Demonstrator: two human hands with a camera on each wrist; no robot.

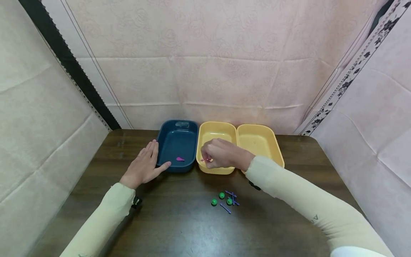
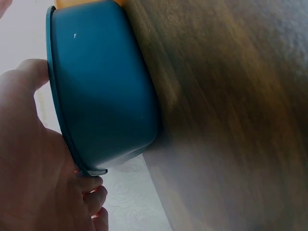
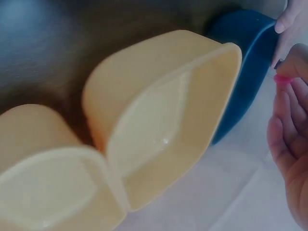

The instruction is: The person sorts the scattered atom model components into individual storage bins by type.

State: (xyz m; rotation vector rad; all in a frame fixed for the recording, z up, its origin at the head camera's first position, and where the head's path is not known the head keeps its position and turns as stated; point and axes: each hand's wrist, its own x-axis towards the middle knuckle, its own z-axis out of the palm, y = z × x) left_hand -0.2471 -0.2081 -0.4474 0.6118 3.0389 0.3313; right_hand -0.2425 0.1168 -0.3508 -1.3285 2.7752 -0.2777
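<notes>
My right hand [image 1: 219, 153] is above the left yellow bin [image 1: 216, 171], pinching a small pink piece [image 3: 283, 79] between thumb and finger. Most of that piece is hidden by the fingers. At the left, my left hand [image 1: 144, 166] rests against the rim of the dark blue bin [image 1: 176, 142], its fingers straight and its thumb out over the near edge. Another pink piece [image 1: 180, 159], rounded at one end and narrow at the other, lies on the blue bin's floor near the front.
A second yellow bin [image 1: 257, 137] adjoins the first on its right. Nearer on the brown table [image 1: 160, 221] lie several green balls [image 1: 214, 202] and several purple-blue sticks [image 1: 226, 208]. Pale patterned cloth [image 1: 205, 78] hangs behind the bins and along both sides.
</notes>
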